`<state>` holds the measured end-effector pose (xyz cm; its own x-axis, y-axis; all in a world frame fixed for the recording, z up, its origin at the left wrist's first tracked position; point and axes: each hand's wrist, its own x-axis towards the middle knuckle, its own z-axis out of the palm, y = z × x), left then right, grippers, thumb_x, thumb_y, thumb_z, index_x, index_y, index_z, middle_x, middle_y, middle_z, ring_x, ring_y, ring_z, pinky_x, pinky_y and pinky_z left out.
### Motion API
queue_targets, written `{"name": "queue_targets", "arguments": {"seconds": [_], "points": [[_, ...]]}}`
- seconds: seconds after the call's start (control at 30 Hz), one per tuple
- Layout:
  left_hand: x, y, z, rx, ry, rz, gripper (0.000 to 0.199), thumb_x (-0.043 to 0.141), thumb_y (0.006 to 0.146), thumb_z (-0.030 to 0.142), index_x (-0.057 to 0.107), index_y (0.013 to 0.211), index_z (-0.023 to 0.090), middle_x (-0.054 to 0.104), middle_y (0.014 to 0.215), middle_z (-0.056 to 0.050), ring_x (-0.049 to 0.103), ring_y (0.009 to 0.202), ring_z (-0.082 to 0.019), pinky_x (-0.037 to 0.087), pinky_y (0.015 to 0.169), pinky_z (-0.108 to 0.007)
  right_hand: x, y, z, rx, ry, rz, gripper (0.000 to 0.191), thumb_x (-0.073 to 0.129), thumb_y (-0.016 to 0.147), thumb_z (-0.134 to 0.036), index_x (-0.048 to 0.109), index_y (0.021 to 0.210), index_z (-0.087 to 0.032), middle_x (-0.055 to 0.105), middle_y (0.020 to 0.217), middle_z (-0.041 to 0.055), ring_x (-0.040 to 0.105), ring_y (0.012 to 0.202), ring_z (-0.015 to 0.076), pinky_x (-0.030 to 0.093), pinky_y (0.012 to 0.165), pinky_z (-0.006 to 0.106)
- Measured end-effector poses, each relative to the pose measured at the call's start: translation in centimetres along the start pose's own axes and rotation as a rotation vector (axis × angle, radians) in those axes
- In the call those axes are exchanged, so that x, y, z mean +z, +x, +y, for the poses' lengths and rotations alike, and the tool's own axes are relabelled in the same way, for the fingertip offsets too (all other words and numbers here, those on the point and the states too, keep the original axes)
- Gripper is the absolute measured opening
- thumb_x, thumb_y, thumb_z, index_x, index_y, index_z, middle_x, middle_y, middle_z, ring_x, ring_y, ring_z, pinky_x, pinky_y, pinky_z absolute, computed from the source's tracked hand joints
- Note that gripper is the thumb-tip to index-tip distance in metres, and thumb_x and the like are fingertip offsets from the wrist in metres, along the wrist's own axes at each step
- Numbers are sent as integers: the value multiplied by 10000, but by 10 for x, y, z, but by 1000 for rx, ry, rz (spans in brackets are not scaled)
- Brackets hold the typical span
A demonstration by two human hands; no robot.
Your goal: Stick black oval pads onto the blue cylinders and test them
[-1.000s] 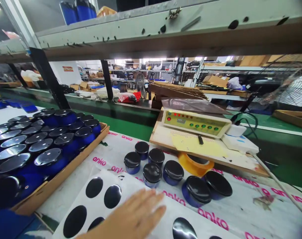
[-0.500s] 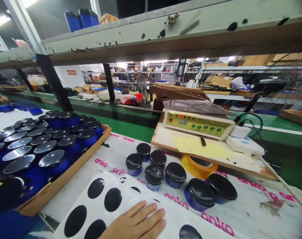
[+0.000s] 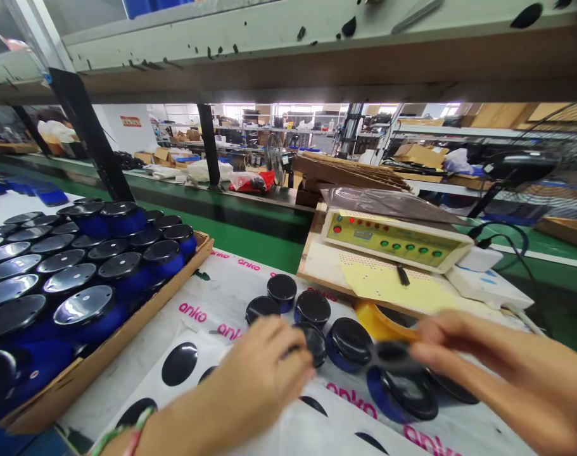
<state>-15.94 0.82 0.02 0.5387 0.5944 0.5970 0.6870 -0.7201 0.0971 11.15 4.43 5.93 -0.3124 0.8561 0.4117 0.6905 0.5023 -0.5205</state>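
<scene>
My left hand [image 3: 264, 373] has its fingers bent over the left side of a blue cup with a glossy black top [image 3: 317, 345], which they partly hide. Several similar cups [image 3: 349, 342] stand close by. On the right, the thumb and forefinger of my right hand [image 3: 488, 361] pinch a blurred, thin black disc [image 3: 396, 356] above another blue cup [image 3: 412, 396]. Beneath my left forearm lies a white sheet [image 3: 150, 386] bearing black round stickers [image 3: 180, 364], some of them covered by the arm.
A cardboard tray [image 3: 140, 329] packed with black-topped blue cups [image 3: 83, 304] stands at left. A control box with lit buttons [image 3: 393, 237] sits on a wooden board behind, with a yellow tape roll [image 3: 376, 322] in front. A shelf beam [image 3: 288, 57] crosses overhead.
My left hand has left the sticker sheet, where it lay flat, and moved up to the cups. My right hand has come into view from the right with the black disc. The camera view has shifted slightly.
</scene>
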Motion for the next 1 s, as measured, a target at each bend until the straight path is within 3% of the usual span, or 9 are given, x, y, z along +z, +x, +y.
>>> {"name": "queue_targets", "arguments": {"seconds": [0.03,0.07,0.13,0.23,0.33,0.47,0.67,1.0], "points": [[-3,13,-12,-71,-19,-16,216,439,950,198,650,969,159,644,956,-79,554,906,-215,489,803,-367,6,17,-4,41,140,-88,283,591,824,-529,606,720,-266,617,669,13,555,582,156,442,513,243],[-4,24,-24,-146,-45,-50,207,450,947,208,651,979,171,630,992,-81,532,952,-226,467,851,-395,15,34,-7,127,290,-122,332,569,821,-558,590,706,-247,608,666,22,558,626,171,448,579,265],[1,42,-45,-244,-108,-133,184,545,903,268,649,1027,179,597,1088,-87,481,1056,-254,406,950,-442,40,62,-7,275,568,-137,394,631,724,-602,554,667,-220,557,608,7,519,591,160,410,561,268],[16,54,-66,-260,-193,-243,321,686,775,305,641,1067,179,580,1153,-83,456,1120,-275,362,1009,-445,79,78,5,356,669,-148,442,621,682,-633,540,673,-199,523,597,-2,476,563,145,388,549,273],[24,55,-78,-207,-286,-339,418,714,699,240,621,1106,224,611,1130,-26,478,1118,-242,356,1027,-395,100,69,17,378,665,-172,454,602,689,-637,539,682,-188,515,627,-2,465,597,148,383,578,280],[24,54,-86,-220,-440,-426,618,733,679,201,526,1258,258,578,1234,-12,387,1224,-242,311,1058,-374,101,55,24,402,625,-198,429,579,742,-620,539,694,-195,487,654,-19,442,642,150,356,616,278],[29,60,-83,-249,-388,-440,634,779,677,481,557,1230,265,618,1192,-20,394,1184,-271,312,1020,-415,99,54,26,432,602,-276,425,569,758,-623,606,793,-201,624,831,33,533,826,214,388,760,309],[29,59,-77,-231,-338,-425,649,828,612,382,542,1163,192,597,1178,-52,411,1184,-268,332,997,-395,103,52,28,394,555,-367,399,494,838,-602,580,845,-212,612,863,21,516,834,204,389,760,311]]}}
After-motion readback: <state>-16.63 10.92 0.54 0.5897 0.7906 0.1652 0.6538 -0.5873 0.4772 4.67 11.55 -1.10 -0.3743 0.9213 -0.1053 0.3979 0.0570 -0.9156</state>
